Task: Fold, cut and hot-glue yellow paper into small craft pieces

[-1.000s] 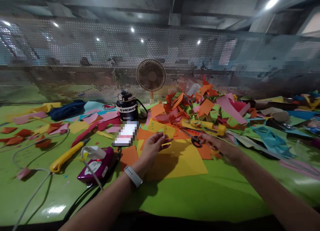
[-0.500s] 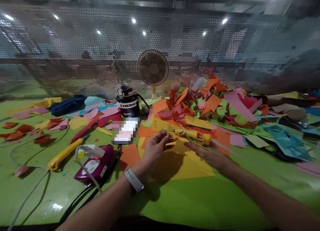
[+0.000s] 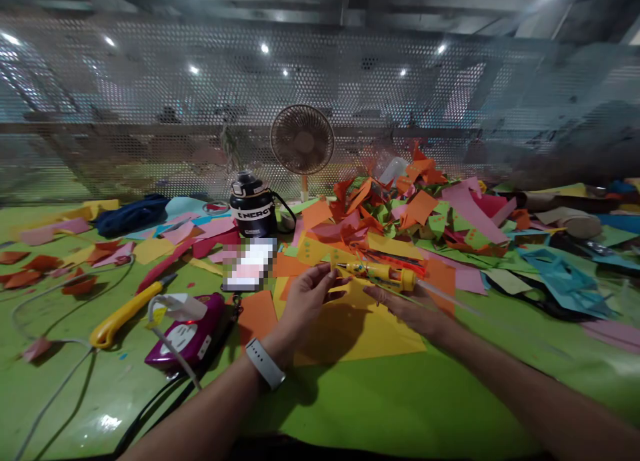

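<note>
My left hand (image 3: 311, 293), with a white watch band on the wrist, has its thumb and fingertips pinched on a small yellow paper piece (image 3: 338, 256) with greenish dots. My right hand (image 3: 400, 308) is closed around a chunky yellow pen (image 3: 373, 272) with a printed pattern. Its dark pointed tip faces left, close to my left fingertips. A thin translucent stick (image 3: 445, 296) trails rightward behind the pen's thick end. Beneath both hands lies a larger yellow paper sheet (image 3: 360, 334), with orange paper (image 3: 256, 316) at its left. Some right fingers are hidden under the pen.
A phone (image 3: 251, 264) with a blurred screen, a purple device (image 3: 187, 334) with a white plug, and a yellow-handled cutter (image 3: 127, 314) lie to the left. Behind stand a dark bottle (image 3: 253, 211) and a fan (image 3: 303, 141). Cut paper scraps (image 3: 420, 208) heap at back right.
The view has shifted slightly, so everything sits a little further left and lower. Both hands keep nearly the same pose, the pen tip still beside my left fingertips.
</note>
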A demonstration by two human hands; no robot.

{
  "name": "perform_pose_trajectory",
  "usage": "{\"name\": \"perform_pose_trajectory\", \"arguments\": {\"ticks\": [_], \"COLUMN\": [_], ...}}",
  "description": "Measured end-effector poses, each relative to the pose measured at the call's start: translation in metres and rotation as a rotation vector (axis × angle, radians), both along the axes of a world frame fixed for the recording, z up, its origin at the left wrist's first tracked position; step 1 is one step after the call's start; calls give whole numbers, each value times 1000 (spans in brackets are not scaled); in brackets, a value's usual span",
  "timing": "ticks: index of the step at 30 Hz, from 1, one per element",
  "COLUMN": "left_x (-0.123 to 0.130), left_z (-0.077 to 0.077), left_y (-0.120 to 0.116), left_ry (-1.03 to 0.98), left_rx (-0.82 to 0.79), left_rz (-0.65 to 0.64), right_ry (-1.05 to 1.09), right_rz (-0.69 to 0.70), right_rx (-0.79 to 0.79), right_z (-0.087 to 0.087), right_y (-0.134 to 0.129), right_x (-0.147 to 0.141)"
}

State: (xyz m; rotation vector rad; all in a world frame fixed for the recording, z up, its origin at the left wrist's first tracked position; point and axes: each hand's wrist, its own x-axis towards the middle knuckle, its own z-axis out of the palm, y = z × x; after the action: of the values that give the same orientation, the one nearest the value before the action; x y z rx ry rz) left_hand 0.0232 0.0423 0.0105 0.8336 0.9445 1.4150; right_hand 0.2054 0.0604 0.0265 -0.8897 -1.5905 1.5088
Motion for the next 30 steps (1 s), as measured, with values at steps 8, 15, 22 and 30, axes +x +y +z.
{"name": "perform_pose_trajectory", "arguments": {"ticks": [8,15,22,30], "left_x": [1,1,1,1], "left_z": [2,2,2,3], "left_y": [-2,-2,-2,-2], "left_ry": [-1,-2,3,4], "left_rx": [-4,0,-11,-1], "left_rz": [11,14,21,16], "right_ry": [-74,-169,-122,-137], "right_rz": [-62,-147,-144,-137], "right_rx": [15,48,19,-12], "right_z": [3,13,12,6], "right_y": [-3,-8,-7,-5], "right_x": [2,1,-1,1]}}
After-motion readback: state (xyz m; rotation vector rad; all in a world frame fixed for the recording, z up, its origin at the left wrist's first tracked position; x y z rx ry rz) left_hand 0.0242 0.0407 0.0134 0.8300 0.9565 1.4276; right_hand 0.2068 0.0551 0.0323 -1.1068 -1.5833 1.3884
